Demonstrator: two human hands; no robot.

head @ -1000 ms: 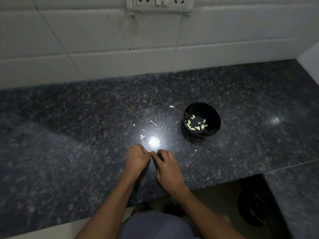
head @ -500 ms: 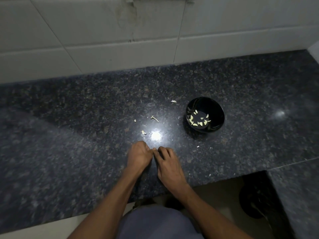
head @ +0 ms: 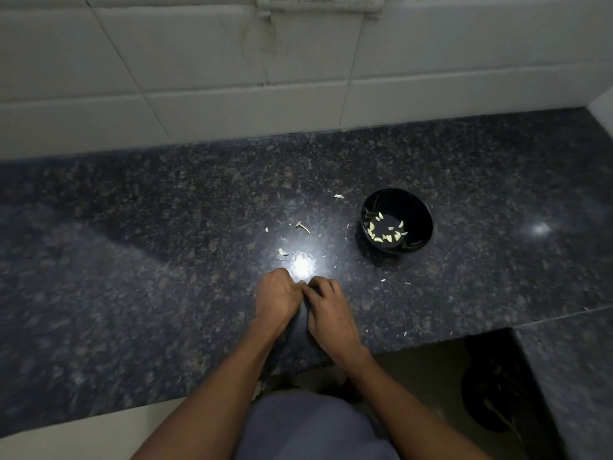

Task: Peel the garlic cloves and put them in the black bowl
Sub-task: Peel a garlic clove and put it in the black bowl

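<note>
Black bowl (head: 397,224) sat near while your left hand (head: 278,297) and right hand (head: 326,310) pinched something hidden, probably a clove; peel gently.

Bare forearms (head: 391,393), grey-blue garment (head: 308,426)

Round black bowl (head: 397,224) upright on dark granite, pale peeled garlic cloves (head: 384,232) scattered inside.

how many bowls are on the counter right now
1. The black bowl stands on the dark counter, right of the hands and beyond them, with peeled cloves inside.
</note>
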